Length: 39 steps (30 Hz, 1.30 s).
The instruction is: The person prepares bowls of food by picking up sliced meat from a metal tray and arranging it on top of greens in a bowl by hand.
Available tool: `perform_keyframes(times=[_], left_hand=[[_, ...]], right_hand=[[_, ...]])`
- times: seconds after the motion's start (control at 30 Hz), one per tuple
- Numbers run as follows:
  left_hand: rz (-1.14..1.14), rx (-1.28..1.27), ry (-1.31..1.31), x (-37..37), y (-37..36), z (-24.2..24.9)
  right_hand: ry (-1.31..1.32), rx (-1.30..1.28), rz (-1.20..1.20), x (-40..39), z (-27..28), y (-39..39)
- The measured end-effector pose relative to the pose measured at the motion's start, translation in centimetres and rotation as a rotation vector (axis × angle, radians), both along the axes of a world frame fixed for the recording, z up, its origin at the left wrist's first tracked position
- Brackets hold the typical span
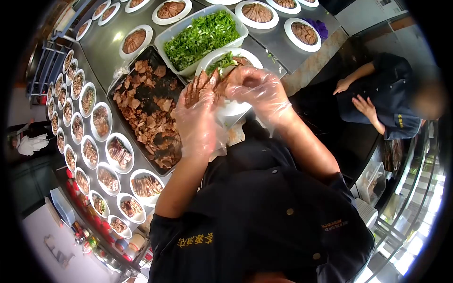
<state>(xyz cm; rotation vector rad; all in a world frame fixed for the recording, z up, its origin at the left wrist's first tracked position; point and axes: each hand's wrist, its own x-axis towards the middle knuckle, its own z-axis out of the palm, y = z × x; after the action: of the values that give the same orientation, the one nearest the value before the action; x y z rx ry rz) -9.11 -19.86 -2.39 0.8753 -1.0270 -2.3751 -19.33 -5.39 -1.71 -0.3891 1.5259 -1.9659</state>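
My left hand (200, 118), in a clear plastic glove, is closed round a fan of brown sliced meat (203, 86). Also gloved, my right hand (258, 92) has its fingers curled against the right side of the same slices. Both hands are over a white plate (255, 57) that carries chopped greens (223, 61) and some meat; part of the plate is hidden by the hands. Just left of my left hand lies a dark tray (166, 104) with loose meat pieces (141, 101). Behind the plate stands a plastic tub (163, 38) full of chopped green herbs (203, 37).
Many white plates of sliced meat (120, 152) cover the steel table (111, 45) to the left. More plated meat (256, 12) sits along the far side. A purple cloth (320, 28) lies at the table's right edge. A co-worker (377, 96) in dark clothing is on the right.
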Motion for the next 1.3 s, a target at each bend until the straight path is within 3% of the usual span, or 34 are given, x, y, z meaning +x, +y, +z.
perform_keyframes(times=[0.13,0.2,0.27,0.4,0.47,0.5,0.57,0.63,0.67,0.73,0.77,0.8,0.87,1.0,1.07,1.13,1.2,1.27,1.3], left_hand=[[-0.101,-0.071,-0.193,-1.5,0.1,-2.7],[-0.208,-0.043,-0.067,-2.0,0.3,-4.6],[-0.17,0.007,-0.023,-2.7,1.5,-3.9],[0.035,0.062,-0.156,-5.8,3.0,-4.6],[0.011,-0.087,-0.187,-7.0,2.9,-5.0],[0.075,0.006,-0.118,-7.1,2.7,-6.4],[0.063,-0.075,-0.17,-7.2,1.9,-7.9],[0.087,-0.173,-0.235,-8.5,1.4,-8.9],[0.095,-0.177,-0.243,-9.3,1.1,-8.9],[0.024,-0.255,-0.297,-11.0,0.6,-8.2],[0.057,-0.282,-0.328,-11.9,0.5,-8.2],[0.068,-0.286,-0.336,-12.6,0.4,-8.1],[0.045,-0.258,-0.347,-13.6,-0.2,-8.0],[0.057,-0.257,-0.449,-14.8,-0.8,-8.2],[0.063,-0.265,-0.47,-14.7,-1.3,-8.5],[0.059,-0.31,-0.528,-15.5,-1.1,-7.9],[0.046,-0.325,-0.577,-16.4,-1.0,-8.0],[-0.004,-0.364,-0.629,-17.4,-1.4,-9.0],[-0.008,-0.366,-0.631,-17.6,-1.4,-9.6]], right_hand=[[-0.077,0.123,0.083,-2.1,-2.9,-0.3],[-0.162,0.132,0.084,-3.4,-3.9,0.2],[-0.059,0.228,0.108,-5.7,-6.2,1.3],[-0.186,0.116,0.189,-10.7,-7.5,3.3],[-0.028,0.081,0.248,-15.4,-8.5,4.6],[0.094,0.165,0.322,-18.3,-8.5,4.8],[0.208,0.243,0.405,-22.6,-7.9,4.2],[0.675,0.534,0.709,-25.9,-7.5,2.5],[0.672,0.524,0.716,-26.8,-7.7,1.4],[0.96,0.572,1.024,-27.9,-8.3,-1.3],[0.913,0.505,1.102,-28.1,-9.4,-2.5],[0.914,0.492,1.111,-28.1,-9.5,-3.3],[1.274,0.438,1.127,-27.9,-9.6,-5.1],[1.37,0.552,1.356,-27.5,-6.7,-8.3],[1.399,0.567,1.348,-27.3,-7.2,-8.7],[1.461,0.321,1.176,-27.6,-9.7,-8.4],[1.508,0.292,1.052,-27.8,-12.3,-7.7],[1.513,0.109,0.745,-28.1,-13.2,-6.4],[1.453,0.116,0.733,-28.1,-13.3,-5.5]])
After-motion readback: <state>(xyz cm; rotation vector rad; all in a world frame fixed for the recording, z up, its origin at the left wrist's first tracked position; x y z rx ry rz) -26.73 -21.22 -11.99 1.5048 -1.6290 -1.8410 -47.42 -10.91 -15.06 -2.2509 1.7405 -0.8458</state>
